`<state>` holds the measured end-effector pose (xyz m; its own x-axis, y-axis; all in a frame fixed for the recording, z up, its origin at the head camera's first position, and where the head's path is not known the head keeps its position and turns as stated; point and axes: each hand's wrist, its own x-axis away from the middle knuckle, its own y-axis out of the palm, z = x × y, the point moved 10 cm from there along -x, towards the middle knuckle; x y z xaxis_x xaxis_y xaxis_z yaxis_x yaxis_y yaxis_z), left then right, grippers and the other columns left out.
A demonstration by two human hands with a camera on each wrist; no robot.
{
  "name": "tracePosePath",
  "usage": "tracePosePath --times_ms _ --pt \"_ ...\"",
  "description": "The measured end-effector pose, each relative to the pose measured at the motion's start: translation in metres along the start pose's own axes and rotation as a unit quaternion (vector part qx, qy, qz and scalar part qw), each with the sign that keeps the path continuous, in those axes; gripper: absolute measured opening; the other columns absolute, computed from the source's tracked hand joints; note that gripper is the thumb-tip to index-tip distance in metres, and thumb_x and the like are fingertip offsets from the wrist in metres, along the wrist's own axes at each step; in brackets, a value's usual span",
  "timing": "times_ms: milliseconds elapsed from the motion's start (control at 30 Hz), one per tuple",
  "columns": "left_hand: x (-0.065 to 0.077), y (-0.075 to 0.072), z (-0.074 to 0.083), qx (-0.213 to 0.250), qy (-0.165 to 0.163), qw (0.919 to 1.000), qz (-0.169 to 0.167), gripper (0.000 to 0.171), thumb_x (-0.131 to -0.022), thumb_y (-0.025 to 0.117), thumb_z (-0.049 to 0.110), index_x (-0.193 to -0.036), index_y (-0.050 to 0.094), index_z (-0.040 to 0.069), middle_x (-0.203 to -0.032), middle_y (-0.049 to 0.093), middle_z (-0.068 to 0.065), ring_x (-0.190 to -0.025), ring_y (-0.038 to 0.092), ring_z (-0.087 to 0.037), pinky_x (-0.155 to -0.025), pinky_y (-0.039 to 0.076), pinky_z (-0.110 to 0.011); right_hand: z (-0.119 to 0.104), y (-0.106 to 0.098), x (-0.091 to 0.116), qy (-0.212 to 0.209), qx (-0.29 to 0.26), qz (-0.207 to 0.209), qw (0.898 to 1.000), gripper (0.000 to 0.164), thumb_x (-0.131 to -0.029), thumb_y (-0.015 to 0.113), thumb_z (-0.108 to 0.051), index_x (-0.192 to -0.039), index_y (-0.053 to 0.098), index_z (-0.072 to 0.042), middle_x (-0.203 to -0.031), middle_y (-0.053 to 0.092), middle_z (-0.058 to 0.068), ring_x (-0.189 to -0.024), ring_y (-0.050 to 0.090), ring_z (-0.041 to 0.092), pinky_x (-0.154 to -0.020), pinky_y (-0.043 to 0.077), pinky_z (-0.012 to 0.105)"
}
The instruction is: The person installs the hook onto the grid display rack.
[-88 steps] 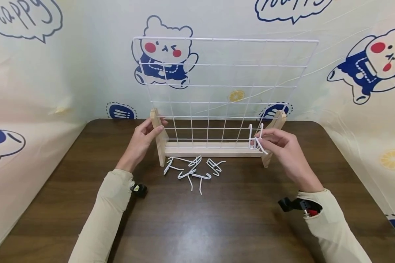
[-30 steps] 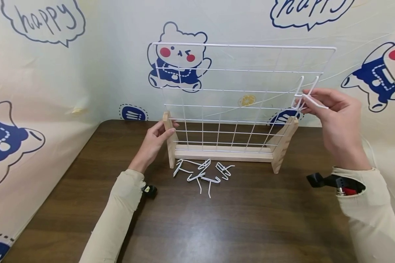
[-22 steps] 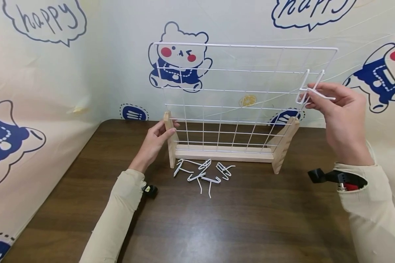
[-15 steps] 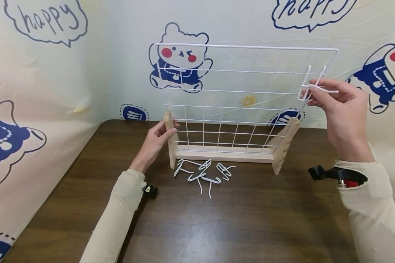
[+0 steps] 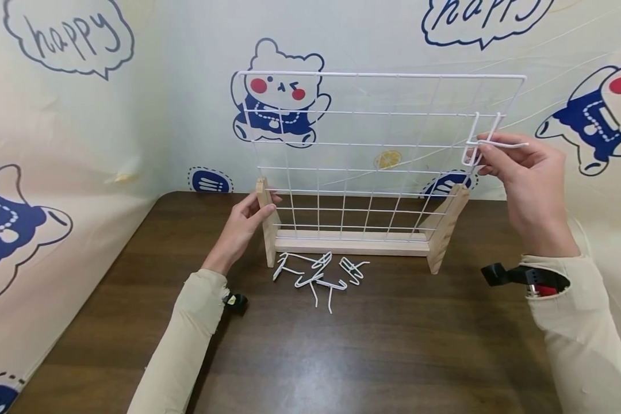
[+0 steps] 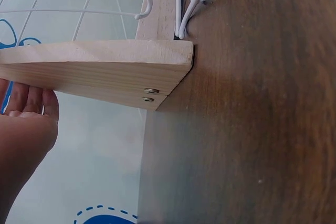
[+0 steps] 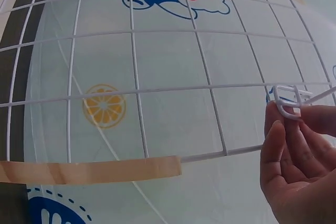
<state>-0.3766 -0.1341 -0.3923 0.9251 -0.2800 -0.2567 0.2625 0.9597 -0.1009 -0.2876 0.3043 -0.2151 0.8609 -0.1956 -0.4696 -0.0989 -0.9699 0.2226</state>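
A white wire grid panel (image 5: 378, 75) stands upright in a pale wooden base. My left hand (image 5: 237, 227) grips the left wooden upright (image 5: 267, 221), thumb in front and fingers behind; in the left wrist view the fingers lie against the same upright (image 6: 110, 74). Between thumb and fingers, my right hand (image 5: 535, 187) pinches a white wire hook (image 5: 504, 144) at the grid's right edge, below its second bar. The right wrist view has this hook (image 7: 283, 87) close against the wires. Whether it is caught on a bar I cannot tell.
Several loose white hooks (image 5: 331, 284) lie on the brown table (image 5: 393, 345) in front of the base, with one (image 5: 352, 269) slightly apart on the right. The right wooden upright (image 5: 447, 230) stands below my right hand. A printed curtain (image 5: 150, 115) hangs behind.
My right hand has carried the hook from the grid's lower right corner up along its right edge, then lowered slightly. The hook's prong is now nearly level. My left hand keeps its grip.
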Motion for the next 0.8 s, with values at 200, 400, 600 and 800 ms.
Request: tracePosePath --times_ms 200,400,600,800 --pt "0.001 -0.001 -0.001 -0.001 0.0 1.0 0.001 0.048 -0.102 0.059 0.029 -0.144 0.049 0.009 -0.134 0.057 -0.013 -0.123 0.049 -0.024 -0.109 0.033 -0.055 0.008 -0.001 0.004 0.011 -0.037 -0.01 0.999 0.031 -0.088 0.072 0.002 -0.114 0.065 0.017 -0.095 0.074 0.018 -0.078 0.071 0.024 -0.074 0.057 0.025" --pt "0.0 0.0 -0.002 0.002 -0.006 1.0 0.001 0.048 -0.102 0.059 0.029 -0.145 0.049 0.009 -0.135 0.056 -0.014 -0.125 0.048 -0.025 -0.11 0.033 -0.053 0.02 -0.004 0.014 0.03 -0.041 -0.024 0.998 0.029 -0.091 0.068 0.0 -0.112 0.063 0.02 -0.09 0.074 0.019 -0.077 0.072 0.025 -0.074 0.057 0.027" --pt "0.001 -0.001 -0.001 0.006 -0.003 1.0 0.003 0.046 -0.102 0.058 0.028 -0.145 0.05 0.015 -0.136 0.056 -0.016 -0.129 0.047 -0.03 -0.11 0.032 -0.053 0.03 -0.006 0.021 0.049 -0.036 -0.029 0.998 0.026 -0.094 0.066 -0.003 -0.108 0.065 0.019 -0.089 0.074 0.018 -0.078 0.072 0.025 -0.072 0.056 0.025" --pt "0.002 0.0 -0.001 0.004 -0.007 1.0 0.004 0.043 -0.102 0.058 0.028 -0.143 0.052 0.016 -0.135 0.056 -0.015 -0.125 0.048 -0.026 -0.109 0.033 -0.052 0.044 -0.008 0.038 0.063 0.001 -0.032 0.997 0.031 -0.097 0.065 -0.011 -0.109 0.064 0.018 -0.093 0.074 0.017 -0.079 0.072 0.024 -0.072 0.056 0.024"
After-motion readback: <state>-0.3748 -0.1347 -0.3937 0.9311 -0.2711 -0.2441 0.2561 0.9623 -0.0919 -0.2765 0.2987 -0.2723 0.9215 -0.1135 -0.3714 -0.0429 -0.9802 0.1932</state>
